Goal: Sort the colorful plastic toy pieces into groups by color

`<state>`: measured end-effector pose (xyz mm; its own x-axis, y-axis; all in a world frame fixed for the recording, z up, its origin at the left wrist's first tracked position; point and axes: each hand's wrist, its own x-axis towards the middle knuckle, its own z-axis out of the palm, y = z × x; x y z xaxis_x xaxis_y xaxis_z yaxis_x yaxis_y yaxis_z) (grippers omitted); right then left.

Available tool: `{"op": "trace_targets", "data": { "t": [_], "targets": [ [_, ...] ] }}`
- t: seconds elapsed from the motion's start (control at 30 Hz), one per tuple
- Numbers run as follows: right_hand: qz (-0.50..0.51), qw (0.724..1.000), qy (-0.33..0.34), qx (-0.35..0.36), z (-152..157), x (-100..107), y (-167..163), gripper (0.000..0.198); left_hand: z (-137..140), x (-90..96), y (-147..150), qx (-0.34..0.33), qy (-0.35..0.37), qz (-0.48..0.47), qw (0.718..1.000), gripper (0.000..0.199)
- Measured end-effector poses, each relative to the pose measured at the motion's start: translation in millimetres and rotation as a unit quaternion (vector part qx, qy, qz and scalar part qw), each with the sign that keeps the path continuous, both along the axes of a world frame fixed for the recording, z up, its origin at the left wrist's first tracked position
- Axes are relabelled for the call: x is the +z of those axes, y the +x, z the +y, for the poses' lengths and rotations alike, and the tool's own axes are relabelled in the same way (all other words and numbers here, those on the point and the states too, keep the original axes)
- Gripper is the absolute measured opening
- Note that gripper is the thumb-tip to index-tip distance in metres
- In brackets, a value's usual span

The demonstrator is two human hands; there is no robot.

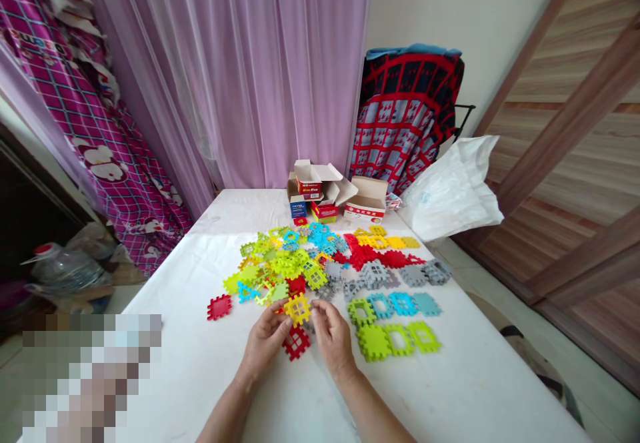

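A yellow square interlocking building tile (298, 309) with a four-pane window pattern is raised over the white table. My left hand (268, 335) pinches its left edge between thumb and fingers. My right hand (331, 333) is closed at the tile's right edge, its fingertips meeting the notched side. Just below the tile, a red window tile (296, 343) lies on the cloth between my hands. A heap of lime green tiles (285, 263), with blue, red and grey ones mixed in, spreads beyond my hands. One red tile (219, 307) lies apart on the left.
Sorted on the right are green tiles (375, 343), blue tiles (403, 303), grey tiles (415, 275), red tiles (363, 256) and yellow tiles (396, 242). Small open cardboard boxes (366, 204) stand at the back. A white plastic bag (453, 186) sits at the table's right edge.
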<state>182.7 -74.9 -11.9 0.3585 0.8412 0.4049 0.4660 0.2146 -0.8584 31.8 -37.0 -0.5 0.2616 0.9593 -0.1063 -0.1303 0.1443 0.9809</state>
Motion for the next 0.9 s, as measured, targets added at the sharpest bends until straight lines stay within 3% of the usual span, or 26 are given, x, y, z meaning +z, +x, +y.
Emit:
{"op": "trace_targets", "data": {
  "t": [0.1, 0.17, 0.33, 0.57, 0.9],
  "targets": [
    [-0.109, 0.993, 0.05, 0.021, -1.0, 12.0, 7.8, 0.04, 0.3, -1.3, -0.4, -0.006, 0.002, -0.01, 1.0, 0.06],
    [-0.205, 0.975, 0.055, 0.071, -0.4, 26.0, 15.7, 0.05, 0.6, -1.9, -0.9, -0.018, 0.003, -0.018, 1.0, 0.06],
    [-0.333, 0.921, -0.03, 0.199, 6.2, 61.1, 34.2, 0.049, 1.0, -1.3, -2.8, -0.034, 0.005, -0.019, 0.999, 0.059],
    [-0.381, 0.892, -0.05, 0.237, 14.7, 72.9, 39.6, 0.044, 2.0, -3.3, -3.9, -0.052, 0.005, -0.024, 0.998, 0.058],
    [-0.378, 0.892, -0.077, 0.237, 14.2, 72.9, 40.5, 0.043, 3.5, 1.9, -3.0, -0.08, 0.0, -0.017, 0.997, 0.061]
  ]
}}
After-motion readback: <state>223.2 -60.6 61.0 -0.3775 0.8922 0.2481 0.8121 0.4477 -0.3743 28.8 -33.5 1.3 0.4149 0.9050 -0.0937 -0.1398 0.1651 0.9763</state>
